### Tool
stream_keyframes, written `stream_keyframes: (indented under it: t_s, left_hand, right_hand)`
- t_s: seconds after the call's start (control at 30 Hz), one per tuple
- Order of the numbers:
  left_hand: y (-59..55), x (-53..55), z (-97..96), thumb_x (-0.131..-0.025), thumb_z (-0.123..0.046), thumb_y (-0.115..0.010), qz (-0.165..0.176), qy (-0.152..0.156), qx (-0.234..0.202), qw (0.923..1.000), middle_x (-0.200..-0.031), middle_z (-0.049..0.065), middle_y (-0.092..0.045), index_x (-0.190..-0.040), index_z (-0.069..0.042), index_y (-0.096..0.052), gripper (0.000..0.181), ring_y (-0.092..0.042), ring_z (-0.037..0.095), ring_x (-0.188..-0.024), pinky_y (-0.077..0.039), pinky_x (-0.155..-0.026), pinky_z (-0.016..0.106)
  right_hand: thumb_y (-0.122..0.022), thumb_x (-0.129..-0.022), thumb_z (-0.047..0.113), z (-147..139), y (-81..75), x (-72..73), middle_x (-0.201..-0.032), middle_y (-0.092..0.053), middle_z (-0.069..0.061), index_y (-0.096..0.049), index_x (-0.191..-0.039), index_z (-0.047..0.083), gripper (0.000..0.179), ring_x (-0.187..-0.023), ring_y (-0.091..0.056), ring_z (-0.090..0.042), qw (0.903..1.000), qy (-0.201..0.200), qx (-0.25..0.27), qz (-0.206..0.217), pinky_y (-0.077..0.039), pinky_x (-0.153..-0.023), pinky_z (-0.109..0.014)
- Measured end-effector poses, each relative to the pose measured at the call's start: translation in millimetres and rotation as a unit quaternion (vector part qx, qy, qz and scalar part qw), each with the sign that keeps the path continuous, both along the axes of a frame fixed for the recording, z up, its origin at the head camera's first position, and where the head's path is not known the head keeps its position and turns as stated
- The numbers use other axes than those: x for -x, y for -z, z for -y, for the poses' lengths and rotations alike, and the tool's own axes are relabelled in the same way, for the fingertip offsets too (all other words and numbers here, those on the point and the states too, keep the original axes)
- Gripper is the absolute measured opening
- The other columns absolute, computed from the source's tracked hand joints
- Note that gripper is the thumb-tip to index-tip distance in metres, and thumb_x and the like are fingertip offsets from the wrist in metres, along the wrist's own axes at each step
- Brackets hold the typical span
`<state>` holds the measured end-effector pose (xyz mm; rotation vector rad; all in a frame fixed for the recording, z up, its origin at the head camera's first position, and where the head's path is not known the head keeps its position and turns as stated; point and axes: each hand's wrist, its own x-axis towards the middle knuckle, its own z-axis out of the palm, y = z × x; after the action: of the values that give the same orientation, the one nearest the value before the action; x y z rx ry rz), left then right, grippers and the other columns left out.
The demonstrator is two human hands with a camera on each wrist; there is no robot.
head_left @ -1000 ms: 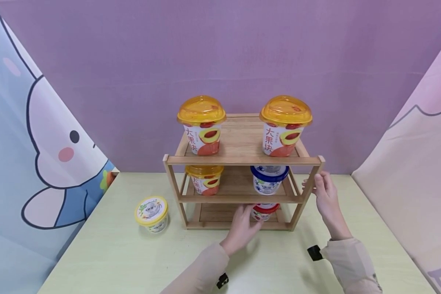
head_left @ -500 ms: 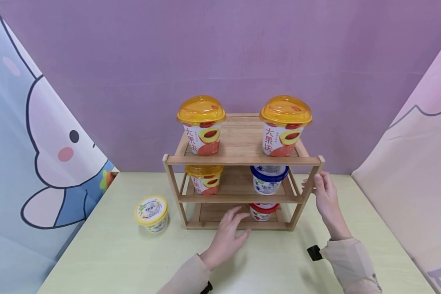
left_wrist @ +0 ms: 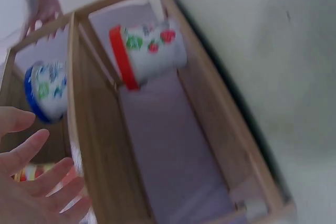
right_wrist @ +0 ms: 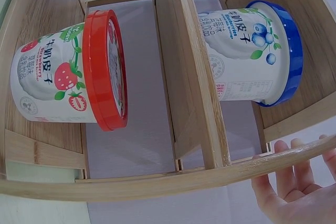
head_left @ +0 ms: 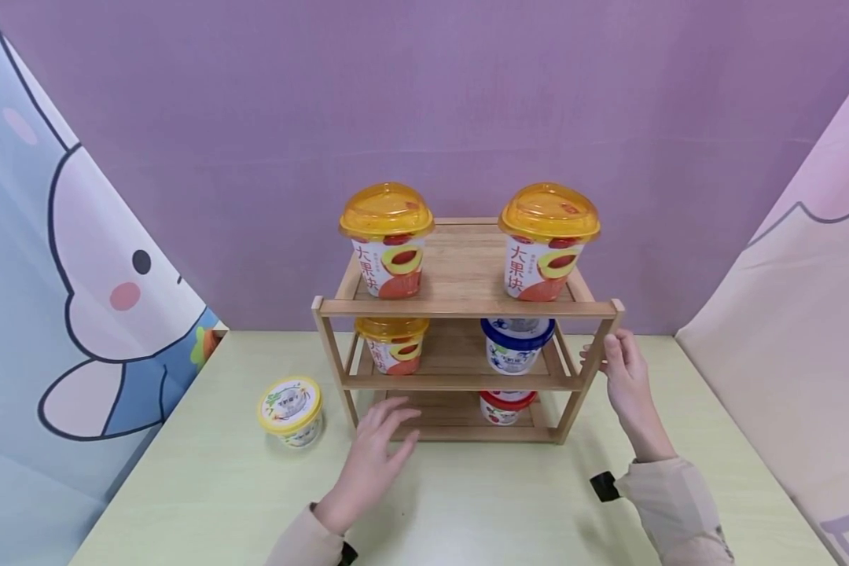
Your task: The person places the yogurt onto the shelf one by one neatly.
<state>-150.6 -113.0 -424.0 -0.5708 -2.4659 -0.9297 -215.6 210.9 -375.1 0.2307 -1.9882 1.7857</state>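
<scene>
A wooden rack (head_left: 467, 309) has a top board and two shelves below, all bearing cups. On its bottom shelf stands a red-lidded strawberry yogurt cup (right_wrist: 58, 74), with a blue-lidded blueberry one (right_wrist: 252, 51) on the shelf above. My left hand (head_left: 373, 452), fingers spread and holding nothing, is in front of the rack's lower left corner. A yellow-lidded cup (head_left: 292, 410) stands on the table to the left of that hand. My right hand (head_left: 630, 381) holds the rack's right front post, thumb on the near side and fingers passing behind it.
Two tall peach cups with orange domed lids, one left (head_left: 387, 240) and one right (head_left: 548, 241), stand on the top board. Another orange-lidded cup (head_left: 394, 346) is on the middle shelf's left. A purple cloth backdrop (head_left: 424, 102) hangs behind the table (head_left: 205, 472).
My left hand has withdrawn from the red-lidded cup and moved left along the rack's front, its fingers spread. The right hand stays at the post.
</scene>
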Motion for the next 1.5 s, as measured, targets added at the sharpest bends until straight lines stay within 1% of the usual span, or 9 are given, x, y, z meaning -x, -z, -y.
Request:
stream_keyframes:
  t_s: [0.3, 0.53, 0.67, 0.8, 0.97, 1.1, 1.3, 1.4, 1.5]
  left_hand:
    - [-7.8, -4.5, 37.9, -0.070, -0.002, -0.070, -0.084, -0.052, -0.012, 0.9950, -0.108, 0.014, -0.056, -0.096, -0.005, -0.062, 0.026, -0.050, 0.030, -0.101, -0.039, -0.084, 0.049]
    - [-10.0, -3.6, 59.9, -0.067, 0.002, -0.070, -0.141, -0.104, -0.010, 0.9845, -0.100, 0.019, -0.058, -0.092, 0.001, -0.062, 0.026, -0.051, 0.033, -0.092, -0.039, -0.080, 0.044]
    - [-6.9, -1.0, 72.7, -0.066, 0.003, -0.069, -0.161, -0.141, -0.012, 0.9767, -0.097, 0.020, -0.058, -0.088, 0.003, -0.062, 0.023, -0.052, 0.034, -0.089, -0.039, -0.076, 0.043]
    - [-0.1, 3.0, 85.3, -0.066, 0.001, -0.069, -0.161, -0.180, 0.011, 0.9704, -0.093, 0.022, -0.058, -0.086, 0.004, -0.062, 0.022, -0.053, 0.037, -0.084, -0.041, -0.070, 0.046]
    - [12.0, 8.9, 99.6, -0.067, -0.004, -0.071, -0.136, -0.211, 0.063, 0.9658, -0.092, 0.026, -0.058, -0.087, 0.007, -0.061, 0.024, -0.054, 0.040, -0.081, -0.042, -0.066, 0.049]
    - [23.6, 12.8, 109.5, -0.068, -0.004, -0.071, -0.108, -0.210, 0.083, 0.9683, -0.096, 0.028, -0.057, -0.090, 0.008, -0.061, 0.027, -0.054, 0.041, -0.086, -0.043, -0.069, 0.050]
    - [36.5, 16.4, 118.7, -0.071, -0.003, -0.070, -0.068, -0.183, 0.101, 0.9755, -0.104, 0.031, -0.053, -0.098, 0.009, -0.059, 0.032, -0.052, 0.044, -0.092, -0.042, -0.075, 0.053]
    - [40.6, 19.2, 121.0, -0.072, -0.004, -0.069, -0.067, -0.177, 0.117, 0.9750, -0.106, 0.032, -0.052, -0.102, 0.010, -0.057, 0.034, -0.050, 0.044, -0.095, -0.041, -0.079, 0.052]
    - [43.0, 22.4, 122.7, -0.073, -0.003, -0.068, -0.080, -0.176, 0.131, 0.9724, -0.107, 0.032, -0.052, -0.103, 0.010, -0.056, 0.035, -0.050, 0.044, -0.097, -0.040, -0.080, 0.051]
  right_hand:
    - [-0.034, -0.096, 0.020, -0.6, 0.3, 0.1, -0.078, -0.057, 0.007, -0.047, -0.096, 0.018, 0.012, -0.074, -0.058, -0.001, 1.0000, 0.001, -0.004, 0.004, -0.045, -0.070, -0.013]
    - [-0.035, -0.096, 0.020, -0.2, 1.5, 0.6, -0.078, -0.058, 0.007, -0.047, -0.094, 0.019, 0.012, -0.073, -0.059, -0.001, 1.0000, 0.003, -0.003, 0.003, -0.045, -0.069, -0.013]
    - [-0.034, -0.096, 0.021, -0.3, 2.0, 0.6, -0.078, -0.058, 0.009, -0.046, -0.094, 0.019, 0.012, -0.073, -0.058, -0.001, 0.9998, 0.008, -0.014, 0.008, -0.045, -0.069, -0.013]
    - [-0.034, -0.096, 0.021, -0.5, 1.8, 0.6, -0.078, -0.058, 0.013, -0.046, -0.095, 0.018, 0.013, -0.074, -0.058, 0.000, 0.9996, 0.009, -0.025, 0.009, -0.044, -0.070, -0.012]
    - [-0.034, -0.096, 0.021, -0.9, 1.9, 0.7, -0.077, -0.058, 0.014, -0.046, -0.095, 0.018, 0.013, -0.074, -0.058, 0.000, 0.9996, 0.008, -0.025, 0.008, -0.045, -0.069, -0.012]
    - [-0.034, -0.096, 0.023, -1.2, 3.1, 1.2, -0.078, -0.058, 0.013, -0.046, -0.095, 0.019, 0.013, -0.074, -0.057, 0.000, 0.9998, 0.001, -0.018, 0.007, -0.045, -0.069, -0.013]
    - [-0.034, -0.096, 0.024, -2.1, 4.9, 2.0, -0.079, -0.057, 0.013, -0.046, -0.097, 0.017, 0.014, -0.075, -0.057, -0.001, 0.9998, -0.001, -0.015, 0.010, -0.045, -0.067, -0.014]
    - [-0.033, -0.096, 0.025, -2.6, 5.4, 2.2, -0.079, -0.057, 0.013, -0.046, -0.097, 0.019, 0.014, -0.075, -0.057, 0.000, 0.9998, 0.000, -0.017, 0.011, -0.045, -0.067, -0.014]
    - [-0.033, -0.096, 0.025, -3.1, 5.4, 2.3, -0.079, -0.058, 0.013, -0.046, -0.096, 0.021, 0.014, -0.075, -0.057, 0.000, 0.9998, 0.000, -0.019, 0.011, -0.045, -0.067, -0.014]
